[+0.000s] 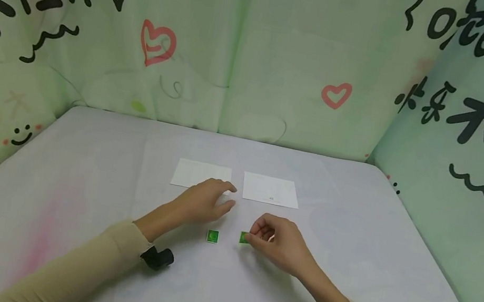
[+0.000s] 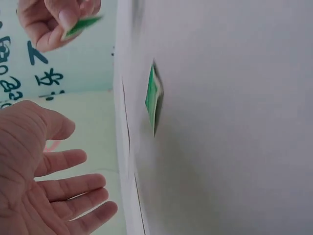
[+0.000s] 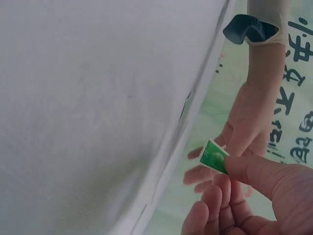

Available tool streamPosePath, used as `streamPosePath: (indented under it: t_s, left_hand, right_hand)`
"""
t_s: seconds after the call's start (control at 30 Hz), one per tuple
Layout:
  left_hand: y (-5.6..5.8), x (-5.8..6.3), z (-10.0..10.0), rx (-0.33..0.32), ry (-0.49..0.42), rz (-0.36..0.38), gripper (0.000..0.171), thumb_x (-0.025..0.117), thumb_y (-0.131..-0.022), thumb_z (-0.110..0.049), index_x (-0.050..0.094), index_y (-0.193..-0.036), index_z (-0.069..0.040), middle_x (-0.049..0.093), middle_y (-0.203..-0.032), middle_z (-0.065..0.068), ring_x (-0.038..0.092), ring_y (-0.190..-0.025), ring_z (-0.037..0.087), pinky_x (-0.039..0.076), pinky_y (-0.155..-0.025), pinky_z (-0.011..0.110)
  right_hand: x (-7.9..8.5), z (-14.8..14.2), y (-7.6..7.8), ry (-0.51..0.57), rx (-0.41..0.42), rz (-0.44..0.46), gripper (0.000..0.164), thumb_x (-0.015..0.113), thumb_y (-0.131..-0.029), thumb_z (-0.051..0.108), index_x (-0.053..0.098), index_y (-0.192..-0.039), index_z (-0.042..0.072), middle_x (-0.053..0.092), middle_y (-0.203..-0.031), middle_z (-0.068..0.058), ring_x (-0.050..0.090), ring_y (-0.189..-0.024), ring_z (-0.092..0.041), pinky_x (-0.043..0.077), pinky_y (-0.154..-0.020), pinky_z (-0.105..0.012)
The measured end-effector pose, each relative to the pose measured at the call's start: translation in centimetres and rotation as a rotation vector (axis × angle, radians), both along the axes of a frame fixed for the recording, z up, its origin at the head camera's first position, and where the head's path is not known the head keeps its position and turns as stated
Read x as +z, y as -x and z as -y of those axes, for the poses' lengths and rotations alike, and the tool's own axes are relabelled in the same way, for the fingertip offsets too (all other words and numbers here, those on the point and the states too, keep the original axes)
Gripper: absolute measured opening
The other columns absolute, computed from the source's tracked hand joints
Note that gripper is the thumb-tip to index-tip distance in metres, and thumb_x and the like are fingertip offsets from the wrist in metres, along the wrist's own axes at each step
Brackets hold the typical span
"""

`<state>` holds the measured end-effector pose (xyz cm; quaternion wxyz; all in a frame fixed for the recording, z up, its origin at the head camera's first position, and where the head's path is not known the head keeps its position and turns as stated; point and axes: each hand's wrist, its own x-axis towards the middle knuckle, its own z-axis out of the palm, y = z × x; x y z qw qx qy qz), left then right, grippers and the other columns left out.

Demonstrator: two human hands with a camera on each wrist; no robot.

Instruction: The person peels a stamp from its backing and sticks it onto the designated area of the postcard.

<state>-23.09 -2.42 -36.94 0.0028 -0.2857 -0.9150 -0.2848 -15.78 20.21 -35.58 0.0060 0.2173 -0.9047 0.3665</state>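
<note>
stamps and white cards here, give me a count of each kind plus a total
Green stamps: 2 (one on the table, one in the right hand)
White cards: 2
Total: 4

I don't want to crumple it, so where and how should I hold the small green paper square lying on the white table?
Probably lightly by two opposite edges of the small green paper square, coming from above. Nothing covers its top, its underside faces the white table, and it looks thin, so its edges seem the easiest part to pinch.
</note>
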Motion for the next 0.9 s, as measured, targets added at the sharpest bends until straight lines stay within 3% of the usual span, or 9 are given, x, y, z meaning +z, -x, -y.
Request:
streamPosePath:
  t_s: [0.23, 0.47, 0.57, 0.7, 0.8, 0.9]
  left_hand:
    - [-3.4, 0.4, 1.3, 0.012, -0.161, 0.004, 0.027, 0.063, -0.101, -0.024, 0.07, -0.12, -0.005, 0.075, -0.116, 0.011, 0.07, -0.109, 0.029, 0.055, -0.094, 0.046]
    - [-5.9, 0.6, 1.7, -0.08, -0.306, -0.006, 0.016, 0.062, -0.101, -0.018, 0.074, -0.103, -0.007, 0.077, -0.096, 0.0, 0.072, -0.09, 0.012, 0.058, -0.08, 0.033]
    - [-6.8, 0.6, 1.7, -0.101, -0.37, 0.067, 0.018, 0.062, -0.101, -0.017, 0.075, -0.1, -0.005, 0.076, -0.086, 0.001, 0.067, -0.073, 0.009, 0.054, -0.069, 0.027]
    - [-7.8, 0.8, 1.6, -0.115, -0.444, 0.197, 0.021, 0.061, -0.102, -0.019, 0.074, -0.1, -0.003, 0.075, -0.078, 0.006, 0.067, -0.066, 0.018, 0.048, -0.06, 0.026]
    - [-8.4, 1.0, 1.4, -0.128, -0.5, 0.259, 0.022, 0.061, -0.103, -0.02, 0.074, -0.101, -0.002, 0.076, -0.078, 0.009, 0.072, -0.072, 0.025, 0.049, -0.062, 0.027]
    - [-8.8, 1.2, 1.1, -0.138, -0.545, 0.289, 0.023, 0.061, -0.103, -0.021, 0.074, -0.103, -0.002, 0.075, -0.077, 0.011, 0.073, -0.073, 0.025, 0.049, -0.064, 0.027]
  right_hand:
    - [0.6, 0.3, -1.7, -0.001, -0.049, -0.178, 0.019, 0.079, -0.087, 0.009, 0.064, -0.081, 0.018, 0.061, -0.073, 0.015, 0.057, -0.068, -0.001, 0.05, -0.063, -0.023]
    - [0.7, 0.9, -2.8, -0.081, -0.065, -0.435, 0.023, 0.082, -0.084, 0.009, 0.062, -0.081, 0.021, 0.058, -0.073, 0.019, 0.054, -0.067, 0.004, 0.05, -0.063, -0.022]
    - [0.6, 1.2, -2.9, -0.112, -0.044, -0.586, 0.022, 0.081, -0.082, 0.008, 0.061, -0.082, 0.019, 0.06, -0.072, 0.016, 0.056, -0.066, 0.003, 0.05, -0.06, -0.02]
    - [0.5, 1.5, -2.9, -0.114, 0.003, -0.783, 0.021, 0.078, -0.076, 0.003, 0.062, -0.083, 0.014, 0.061, -0.069, 0.01, 0.058, -0.062, -0.001, 0.046, -0.054, -0.016]
    - [0.6, 1.6, -2.9, -0.092, 0.035, -0.864, 0.021, 0.076, -0.074, 0.0, 0.063, -0.084, 0.013, 0.062, -0.068, 0.008, 0.058, -0.059, -0.003, 0.044, -0.05, -0.015]
    - [0.6, 1.8, -2.9, -0.08, 0.052, -0.9, 0.015, 0.071, -0.077, 0.001, 0.064, -0.084, 0.012, 0.063, -0.066, 0.005, 0.058, -0.057, -0.006, 0.043, -0.048, -0.016]
